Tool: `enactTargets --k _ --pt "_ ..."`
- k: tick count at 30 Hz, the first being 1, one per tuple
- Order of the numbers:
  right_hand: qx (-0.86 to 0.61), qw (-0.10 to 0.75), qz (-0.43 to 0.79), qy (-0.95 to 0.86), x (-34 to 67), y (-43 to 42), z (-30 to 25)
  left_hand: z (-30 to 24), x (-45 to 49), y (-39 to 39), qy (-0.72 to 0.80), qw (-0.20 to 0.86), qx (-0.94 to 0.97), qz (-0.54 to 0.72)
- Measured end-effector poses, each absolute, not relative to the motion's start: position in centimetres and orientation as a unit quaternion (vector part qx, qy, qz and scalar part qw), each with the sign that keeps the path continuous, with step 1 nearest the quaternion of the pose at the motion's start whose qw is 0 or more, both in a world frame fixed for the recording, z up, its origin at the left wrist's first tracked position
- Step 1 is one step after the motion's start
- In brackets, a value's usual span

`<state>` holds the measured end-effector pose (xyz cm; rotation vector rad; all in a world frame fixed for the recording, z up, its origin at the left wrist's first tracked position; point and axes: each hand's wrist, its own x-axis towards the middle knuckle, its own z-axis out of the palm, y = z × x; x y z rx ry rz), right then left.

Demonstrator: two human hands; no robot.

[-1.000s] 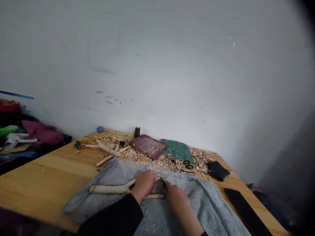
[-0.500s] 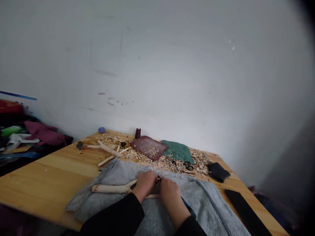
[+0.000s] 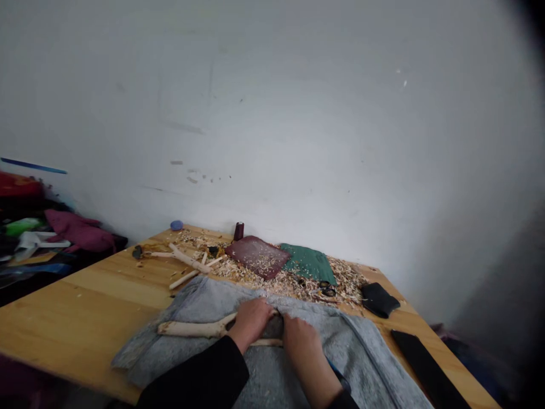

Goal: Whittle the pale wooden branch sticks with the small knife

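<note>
A peeled forked stick (image 3: 191, 329) lies across the grey cloth (image 3: 272, 378), its thick end to the left and its two prongs to the right. My left hand (image 3: 252, 321) is closed around the upper prong, close to its tip. Just right of it, my right hand (image 3: 301, 339) is curled shut near the prong ends. Between the hands shows a small dark strip, too small to name. What my right fingers hold is hidden. A blue object (image 3: 338, 375) sticks out partly from under my right forearm.
Wood shavings (image 3: 272, 289) cover the table's back, around a maroon cloth (image 3: 258, 255), a green cloth (image 3: 309, 262) and scissors (image 3: 327, 289). More peeled sticks (image 3: 187, 258) lie back left. A black flat bar (image 3: 426, 363) and black pouch (image 3: 378, 299) are at the right.
My right hand has moved slightly to the right, away from my left hand, and the gap between them is wider. My left hand and the forked stick have hardly shifted.
</note>
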<state>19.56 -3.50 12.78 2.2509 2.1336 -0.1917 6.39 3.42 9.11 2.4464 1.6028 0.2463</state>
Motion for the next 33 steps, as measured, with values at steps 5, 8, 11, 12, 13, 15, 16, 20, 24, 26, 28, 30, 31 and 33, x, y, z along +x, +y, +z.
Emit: enactTargets --k 5,8,11,12,13,15,16,20,24,26,28,30,31,33 --pt "0.736 -0.001 -0.068 0.673 18.5 -2.5 12.2 9.1 6.4 3.3 0.539 0.090 0.833 0.087" --pt "0.731 -0.017 -0.078 0.678 19.1 -2.3 11.9 9.2 6.3 3.0 0.536 0.082 0.835 0.094" --pt "0.719 -0.035 -0.100 0.687 20.8 -2.5 11.6 9.2 6.1 2.9 0.539 0.078 0.833 0.097" --pt "0.715 -0.042 -0.110 0.690 21.6 -2.6 11.6 9.1 6.1 2.9 0.540 0.078 0.832 0.098" --pt "0.710 -0.049 -0.119 0.693 22.3 -2.7 11.5 9.1 6.1 3.0 0.541 0.078 0.832 0.100" --pt "0.698 -0.065 -0.134 0.700 23.7 -3.0 11.4 9.1 6.1 3.1 0.542 0.079 0.830 0.101" --pt "0.694 -0.073 -0.139 0.702 24.2 -3.2 11.3 9.1 6.1 3.1 0.543 0.080 0.830 0.101" --pt "0.691 -0.096 -0.147 0.702 24.9 -3.6 10.7 9.4 6.1 3.0 0.547 0.081 0.828 0.099" --pt "0.690 -0.096 -0.155 0.700 24.6 -3.5 10.1 9.6 6.2 2.9 0.544 0.080 0.829 0.096" --pt "0.687 -0.094 -0.158 0.703 24.6 -3.5 10.1 9.5 6.1 2.9 0.541 0.079 0.831 0.098" --pt "0.683 -0.091 -0.160 0.707 24.6 -3.4 10.1 9.4 6.1 2.9 0.538 0.078 0.833 0.102" --pt "0.680 -0.087 -0.159 0.710 24.5 -3.5 10.3 9.2 6.1 2.9 0.535 0.077 0.835 0.105" --pt "0.679 -0.084 -0.158 0.712 24.5 -3.5 10.4 9.2 6.0 3.0 0.534 0.076 0.836 0.107" --pt "0.679 -0.077 -0.154 0.714 24.5 -3.5 10.7 9.0 6.0 3.0 0.532 0.074 0.837 0.109"
